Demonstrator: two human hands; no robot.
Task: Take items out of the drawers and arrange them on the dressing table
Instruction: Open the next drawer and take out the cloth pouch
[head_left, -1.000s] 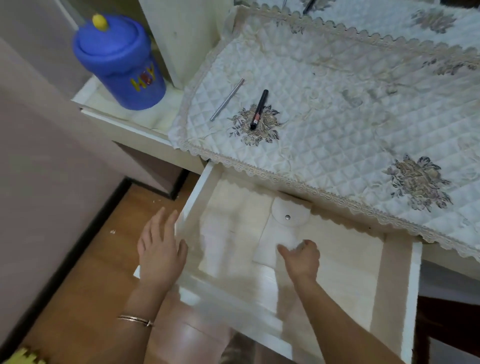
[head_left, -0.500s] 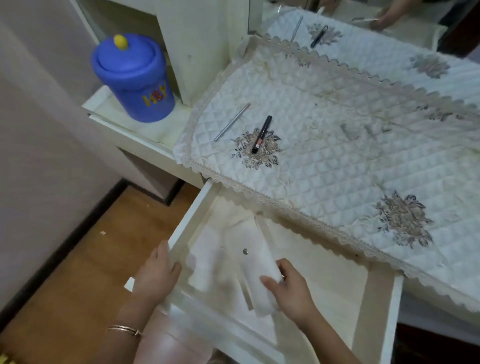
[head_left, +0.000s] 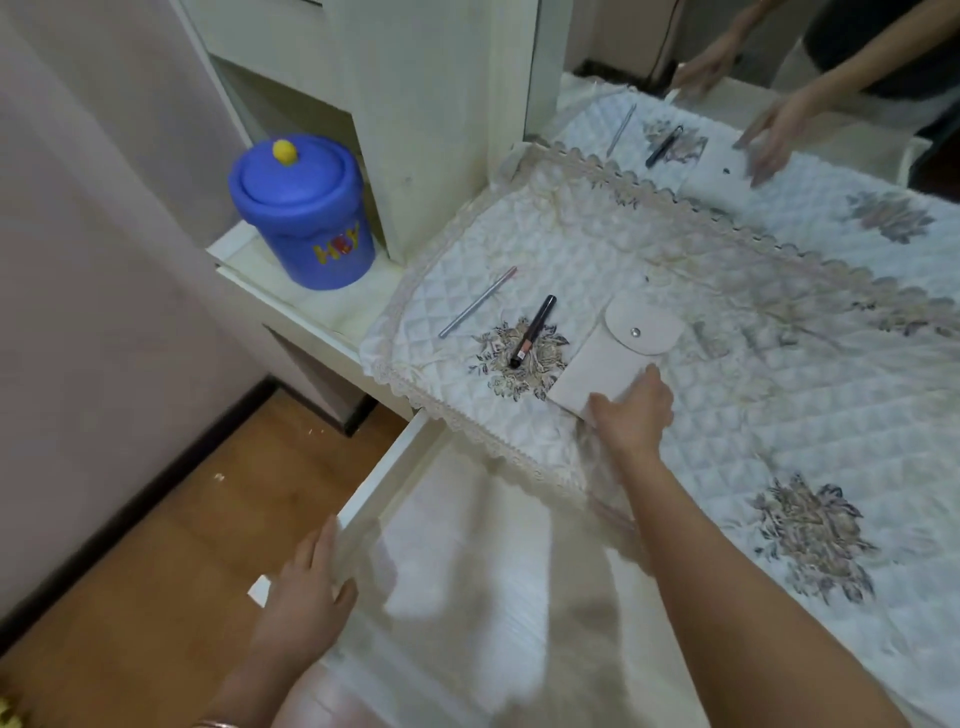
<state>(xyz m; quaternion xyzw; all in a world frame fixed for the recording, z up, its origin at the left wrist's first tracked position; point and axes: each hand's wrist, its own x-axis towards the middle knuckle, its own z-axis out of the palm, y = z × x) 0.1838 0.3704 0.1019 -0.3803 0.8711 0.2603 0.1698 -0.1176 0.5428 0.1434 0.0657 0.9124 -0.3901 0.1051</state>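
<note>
A pale pink pouch (head_left: 613, 358) with a snap-button flap lies flat on the quilted cloth of the dressing table (head_left: 779, 415). My right hand (head_left: 631, 415) grips its near end. Just left of the pouch lies a black cosmetic tube (head_left: 532, 331), and further left a thin silver pencil (head_left: 477, 302). Below the table edge the white drawer (head_left: 384, 483) stands pulled out; nothing shows inside it but its pale lining. My left hand (head_left: 306, 597) rests on the drawer's left front corner, fingers curled over the rim.
A blue lidded bucket (head_left: 303, 210) with a yellow knob stands on the low side shelf at the left. A mirror behind the table reflects the cloth, the items and my arms. Wooden floor lies at the lower left beside a pink wall.
My right hand lifted the pouch out of the drawer and set it on the cloth beside the black tube. My left hand stayed on the drawer corner.
</note>
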